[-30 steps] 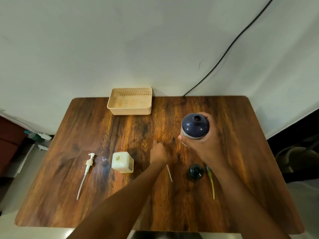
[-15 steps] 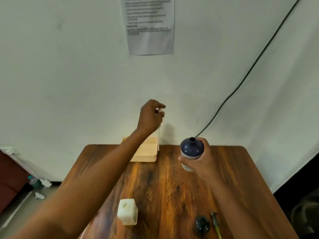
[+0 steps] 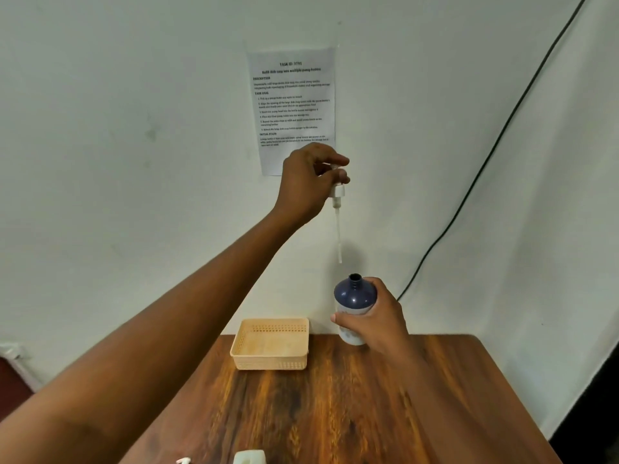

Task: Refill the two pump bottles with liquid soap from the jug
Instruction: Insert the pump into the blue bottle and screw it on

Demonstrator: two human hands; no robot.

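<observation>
1. The left hand (image 3: 310, 182) has risen higher, pinching the white pump (image 3: 337, 209), its tube now dangling above the open-necked navy bottle (image 3: 354, 306).
2. The right hand (image 3: 375, 321) grips that bottle above the table (image 3: 435, 396).
3. A white bottle (image 3: 249, 458) is cut off at the bottom edge.

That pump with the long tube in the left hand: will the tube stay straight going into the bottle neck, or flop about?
The pump tube hangs nearly straight, so it is probably semi-stiff. It is thin and long, so the tip may sway. The dark bottle has a narrow neck, so expect a careful aim.
</observation>
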